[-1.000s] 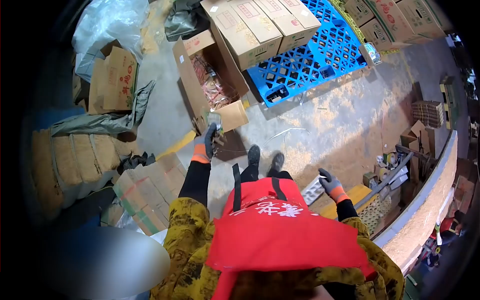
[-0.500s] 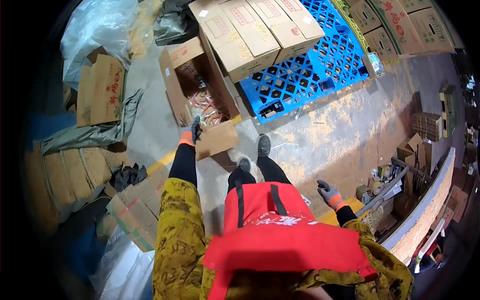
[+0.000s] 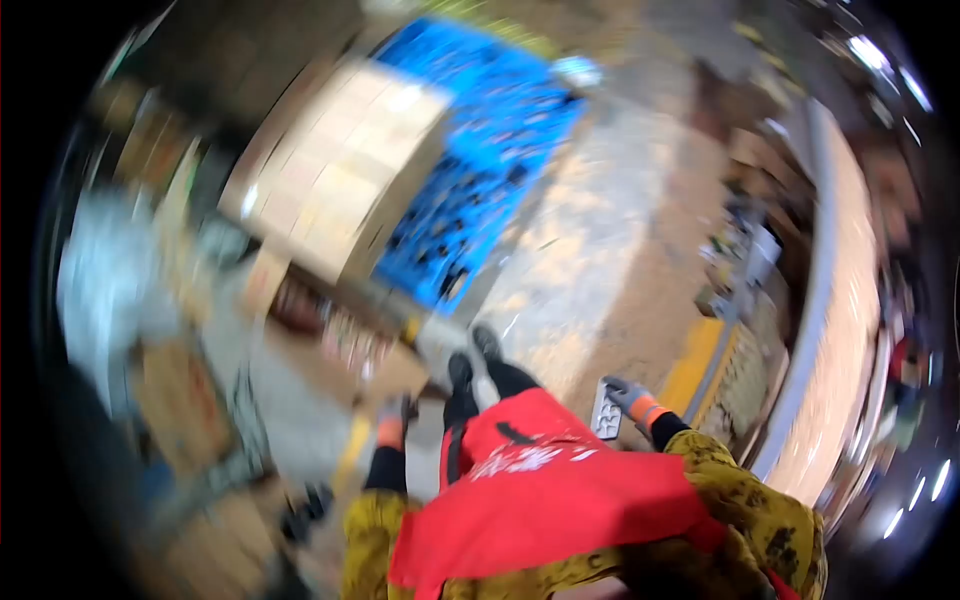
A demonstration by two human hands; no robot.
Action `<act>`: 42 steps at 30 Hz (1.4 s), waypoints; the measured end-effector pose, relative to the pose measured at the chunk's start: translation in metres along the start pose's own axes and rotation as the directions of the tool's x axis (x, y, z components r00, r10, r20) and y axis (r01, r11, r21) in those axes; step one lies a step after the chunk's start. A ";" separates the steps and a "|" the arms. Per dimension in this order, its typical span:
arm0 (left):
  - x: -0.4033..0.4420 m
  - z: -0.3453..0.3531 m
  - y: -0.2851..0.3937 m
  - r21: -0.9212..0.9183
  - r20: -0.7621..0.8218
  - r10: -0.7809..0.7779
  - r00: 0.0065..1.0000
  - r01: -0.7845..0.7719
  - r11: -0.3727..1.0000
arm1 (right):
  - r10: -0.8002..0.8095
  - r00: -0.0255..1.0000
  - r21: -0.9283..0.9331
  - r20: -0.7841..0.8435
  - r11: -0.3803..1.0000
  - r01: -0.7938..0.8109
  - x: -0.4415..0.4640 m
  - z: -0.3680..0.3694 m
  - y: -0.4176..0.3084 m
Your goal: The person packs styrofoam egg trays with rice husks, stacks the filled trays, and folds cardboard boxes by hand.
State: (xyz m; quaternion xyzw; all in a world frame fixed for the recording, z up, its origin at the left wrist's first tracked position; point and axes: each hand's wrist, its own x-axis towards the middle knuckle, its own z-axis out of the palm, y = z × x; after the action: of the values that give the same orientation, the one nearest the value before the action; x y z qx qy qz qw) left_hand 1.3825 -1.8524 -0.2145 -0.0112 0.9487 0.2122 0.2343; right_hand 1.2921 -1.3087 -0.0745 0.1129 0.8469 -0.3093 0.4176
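Note:
My left hand (image 3: 398,412), in a grey glove with an orange cuff, is smeared by motion beside the front flap of an open cardboard box (image 3: 385,378). Whether it grips the flap cannot be made out. Inside the box lie blurred reddish and clear wrapped things (image 3: 352,345). My right hand (image 3: 626,393), gloved alike, has its fingers stretched out over the upper corner of a white panel with rounded grey marks (image 3: 606,412). No grip on the panel is visible.
A stack of cardboard boxes (image 3: 345,150) stands on a blue plastic pallet (image 3: 480,165). Plastic sheeting (image 3: 115,290) and another carton (image 3: 180,405) lie at left. A yellow piece (image 3: 695,365), clutter and a curved grey-edged barrier (image 3: 815,290) are at right.
The view has swung round, shifting the pallet and boxes left and downward and blurring them. My right hand has come nearer the white panel, which now shows more. My left hand stays near the box flap.

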 end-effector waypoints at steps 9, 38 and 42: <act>0.172 -0.078 0.173 -0.288 0.376 -0.031 0.926 0.148 0.946 | 0.132 0.897 0.239 -0.421 0.971 -0.030 -0.091 -0.026 0.073; -0.082 0.220 0.948 -0.225 0.884 0.005 -0.467 -0.416 0.881 | 0.775 -0.446 0.497 0.447 0.200 0.845 -0.324 0.197 0.262; -0.134 0.290 0.935 -0.154 0.813 -0.029 -0.582 -0.263 0.952 | 0.789 -0.461 0.554 0.407 0.188 0.811 -0.447 0.241 0.343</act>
State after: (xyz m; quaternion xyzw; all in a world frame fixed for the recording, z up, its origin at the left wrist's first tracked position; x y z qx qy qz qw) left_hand 1.5161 -0.8939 -0.0148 0.3243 0.2396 0.0569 0.9133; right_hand 1.8797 -1.1596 0.0149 -0.7665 -0.1066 0.1933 0.6031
